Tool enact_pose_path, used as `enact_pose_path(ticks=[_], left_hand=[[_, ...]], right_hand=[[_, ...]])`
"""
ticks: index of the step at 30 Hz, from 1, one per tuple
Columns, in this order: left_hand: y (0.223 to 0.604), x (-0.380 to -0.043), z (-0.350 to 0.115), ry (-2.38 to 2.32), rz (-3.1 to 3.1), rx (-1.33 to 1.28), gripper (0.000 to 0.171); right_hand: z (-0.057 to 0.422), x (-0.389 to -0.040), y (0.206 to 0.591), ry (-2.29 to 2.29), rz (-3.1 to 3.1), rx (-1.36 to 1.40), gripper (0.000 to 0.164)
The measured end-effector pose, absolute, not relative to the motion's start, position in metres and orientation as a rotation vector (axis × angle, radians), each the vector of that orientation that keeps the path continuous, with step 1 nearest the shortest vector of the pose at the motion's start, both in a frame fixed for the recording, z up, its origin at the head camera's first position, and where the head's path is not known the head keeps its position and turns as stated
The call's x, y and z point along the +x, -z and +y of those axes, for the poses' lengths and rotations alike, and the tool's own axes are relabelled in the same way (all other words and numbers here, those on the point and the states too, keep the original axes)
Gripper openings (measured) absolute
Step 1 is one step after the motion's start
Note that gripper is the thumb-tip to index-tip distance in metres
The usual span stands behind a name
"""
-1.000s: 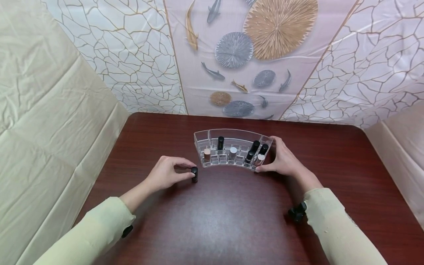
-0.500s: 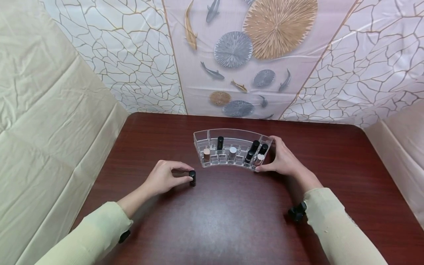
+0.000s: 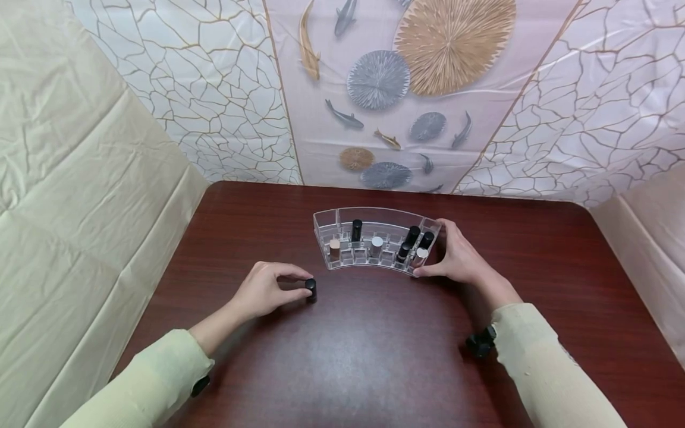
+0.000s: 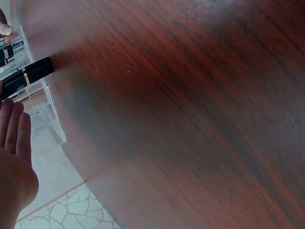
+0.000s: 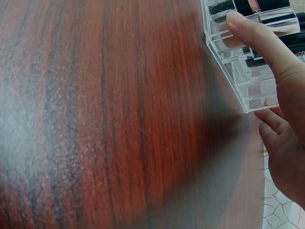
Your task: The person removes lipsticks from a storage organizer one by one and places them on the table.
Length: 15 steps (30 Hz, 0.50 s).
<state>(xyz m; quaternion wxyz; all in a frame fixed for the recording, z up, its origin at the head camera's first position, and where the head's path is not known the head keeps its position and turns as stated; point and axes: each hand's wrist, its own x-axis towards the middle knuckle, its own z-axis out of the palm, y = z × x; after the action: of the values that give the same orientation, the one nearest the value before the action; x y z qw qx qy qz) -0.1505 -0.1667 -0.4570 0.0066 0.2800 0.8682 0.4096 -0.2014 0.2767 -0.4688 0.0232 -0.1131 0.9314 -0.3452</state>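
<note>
My left hand (image 3: 262, 291) pinches a black lipstick tube (image 3: 311, 290) between thumb and fingertips at the front left of the clear organizer (image 3: 348, 214). The tube stands roughly upright with its lower end at the tabletop. In the left wrist view this lipstick tube (image 4: 31, 75) has a thin gold band. My right hand (image 3: 455, 255) grips the organizer's right end, thumb at the front and fingers at the back. Seen from the right wrist, the thumb lies along the organizer's stepped front (image 5: 228, 62). Several black, silver and beige tubes stand in its slots.
The dark red wooden table (image 3: 342, 356) runs back to a patterned cloth wall (image 3: 241, 101). Cream cloth (image 3: 69, 196) hangs at the left side. In the organizer, a beige-capped tube (image 3: 334, 249) stands at the left and a silver-capped one (image 3: 377, 246) near the middle.
My left hand has drawn the black lipstick tube slightly toward me and to the left, away from the organizer. The right hand and organizer have stayed in place.
</note>
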Motion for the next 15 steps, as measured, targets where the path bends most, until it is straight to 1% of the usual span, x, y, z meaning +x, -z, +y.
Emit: enact_pose_path(ticks=[9, 15], left_hand=[[0.4579, -0.1501, -0.1695, -1.25, 2.699, 0.884, 0.023], [0.4549, -0.1528, -0.1692, -1.192, 2.704, 0.909, 0.028]], right_hand=[[0.2767, -0.202, 0.4685, 1.077, 2.877, -0.356, 0.129], [0.2778, -0.2021, 0.4701, 1.09, 2.874, -0.353, 0.129]])
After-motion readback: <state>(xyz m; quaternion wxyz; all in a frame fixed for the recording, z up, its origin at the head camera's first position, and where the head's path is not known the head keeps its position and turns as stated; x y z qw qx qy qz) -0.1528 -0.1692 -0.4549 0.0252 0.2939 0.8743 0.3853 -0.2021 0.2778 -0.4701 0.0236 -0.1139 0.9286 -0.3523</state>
